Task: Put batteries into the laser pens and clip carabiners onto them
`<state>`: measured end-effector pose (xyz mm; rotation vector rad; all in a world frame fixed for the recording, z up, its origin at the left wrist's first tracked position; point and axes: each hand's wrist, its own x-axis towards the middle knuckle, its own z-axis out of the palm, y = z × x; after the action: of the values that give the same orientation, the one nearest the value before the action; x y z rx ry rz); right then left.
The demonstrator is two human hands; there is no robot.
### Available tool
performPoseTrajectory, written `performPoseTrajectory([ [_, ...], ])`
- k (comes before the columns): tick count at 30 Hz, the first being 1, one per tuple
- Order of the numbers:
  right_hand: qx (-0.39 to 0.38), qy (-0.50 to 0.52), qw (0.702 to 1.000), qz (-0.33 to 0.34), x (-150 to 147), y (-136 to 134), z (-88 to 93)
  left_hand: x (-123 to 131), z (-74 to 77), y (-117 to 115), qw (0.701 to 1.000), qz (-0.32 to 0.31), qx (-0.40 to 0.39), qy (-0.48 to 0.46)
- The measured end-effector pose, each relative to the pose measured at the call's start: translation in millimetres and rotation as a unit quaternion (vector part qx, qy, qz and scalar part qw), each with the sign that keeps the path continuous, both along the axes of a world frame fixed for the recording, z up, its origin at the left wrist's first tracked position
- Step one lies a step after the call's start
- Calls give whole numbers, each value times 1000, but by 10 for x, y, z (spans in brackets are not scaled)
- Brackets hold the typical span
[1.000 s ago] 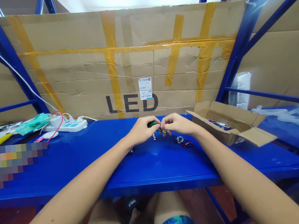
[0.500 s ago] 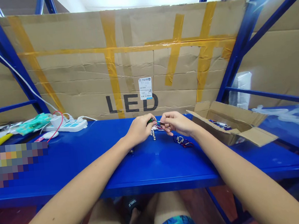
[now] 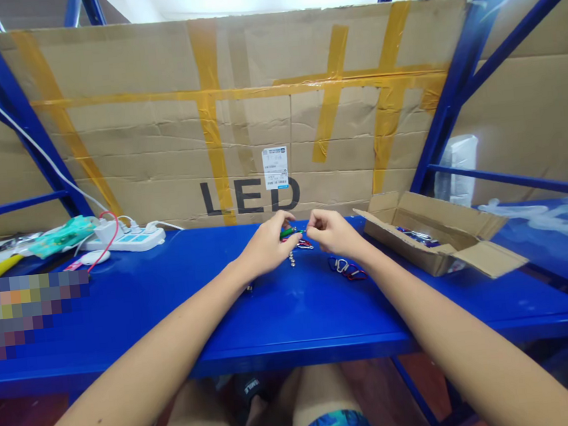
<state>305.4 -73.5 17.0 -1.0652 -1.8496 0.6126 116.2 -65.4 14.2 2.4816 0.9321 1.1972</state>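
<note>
Over the middle of the blue table, my left hand (image 3: pixel 267 245) is closed on a small green carabiner (image 3: pixel 288 231), held between thumb and fingers. My right hand (image 3: pixel 333 230) pinches just at the right end of it; whatever is in those fingertips is too small to make out. Under the hands lie red carabiners (image 3: pixel 305 244), partly hidden. A short row of shiny silver beads or rings (image 3: pixel 292 260) sits below my left fingers. To the right, near my right wrist, rest several carabiners (image 3: pixel 347 268) in blue, silver and red.
An open cardboard box (image 3: pixel 433 252) with more small metal pieces stands on the right. At the left are a white power strip (image 3: pixel 130 239), cables and a teal plastic packet (image 3: pixel 62 235). A large cardboard sheet (image 3: pixel 168 157) closes off the back.
My fingers have shifted around the green carabiner, which shows more now. My right hand has tightened its pinch, and the red carabiners beneath are seen differently.
</note>
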Motion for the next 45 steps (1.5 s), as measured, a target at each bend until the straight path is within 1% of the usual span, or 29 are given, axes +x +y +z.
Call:
performPoseTrajectory([
  [3,65,-50,995,-48,22,22,-11,-4,-2,-8,1000,-2,-20,-8],
  [7,111,-95,986,-76,8,13,-14,6,-19,-6,999,-23,-32,25],
  [14,165,-170,969,-64,-45,-44,-13,15,-28,-19,999,-11,-25,21],
  [17,190,-198,960,-59,-55,-53,-22,10,-30,-20,999,16,-10,37],
  [19,188,-213,957,-56,-55,-48,-31,4,-34,-6,998,40,-6,40],
  [22,160,-202,964,-61,-29,-19,-42,-18,-25,42,998,54,-26,14],
  [25,84,-132,986,-55,28,35,-45,-57,10,118,995,51,-68,-50],
  [27,5,-55,998,-29,70,72,-40,-88,36,173,988,39,-120,-95],
  [28,-33,-19,999,-11,87,86,-35,-102,45,198,982,30,-150,-113],
  [30,-94,36,994,32,111,102,-21,-124,52,237,970,10,-194,-144],
  [31,-117,53,990,57,117,104,-15,-132,49,249,968,0,-197,-154],
  [34,-167,77,975,128,112,100,-11,-133,26,245,979,-33,-139,-146],
  [37,-190,94,963,167,87,99,-39,-101,-2,191,987,-75,-92,-109],
  [41,-195,119,952,205,50,93,-79,-35,-32,115,985,-136,-53,-95],
  [43,-198,118,950,212,40,80,-78,-9,-43,101,984,-146,-31,-94],
  [45,-204,130,947,212,36,67,-70,6,-47,106,982,-150,-42,-108],
])
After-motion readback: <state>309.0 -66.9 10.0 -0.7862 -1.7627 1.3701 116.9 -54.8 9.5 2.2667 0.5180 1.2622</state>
